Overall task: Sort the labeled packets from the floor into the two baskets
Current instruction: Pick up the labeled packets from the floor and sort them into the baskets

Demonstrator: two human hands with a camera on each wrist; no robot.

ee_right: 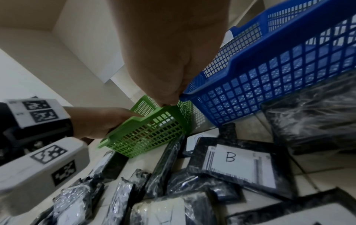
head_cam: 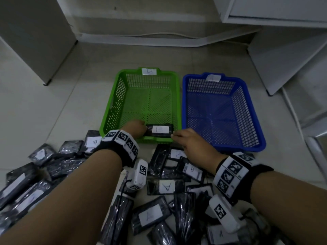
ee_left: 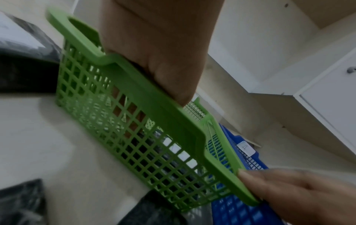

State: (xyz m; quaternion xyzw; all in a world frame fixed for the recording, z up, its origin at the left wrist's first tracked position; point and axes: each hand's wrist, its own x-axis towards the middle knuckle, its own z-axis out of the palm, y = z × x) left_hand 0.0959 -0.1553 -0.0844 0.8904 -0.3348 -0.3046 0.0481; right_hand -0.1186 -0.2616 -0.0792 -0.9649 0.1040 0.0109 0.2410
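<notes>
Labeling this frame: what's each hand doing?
Left hand: holds a packet inside the green basket.
Right hand: fingertips at the basket's near rim; grip unclear.

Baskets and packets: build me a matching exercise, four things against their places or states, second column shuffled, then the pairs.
Things
1. green basket
2. blue basket
3. packet labelled B
4. right hand

Places or states
a. lies on the floor in front of the blue basket
b. holds no packets
c. touches the green basket's near rim
d. has one packet in it, at the left hand

Pairs: 1-d, 2-b, 3-a, 4-c
</notes>
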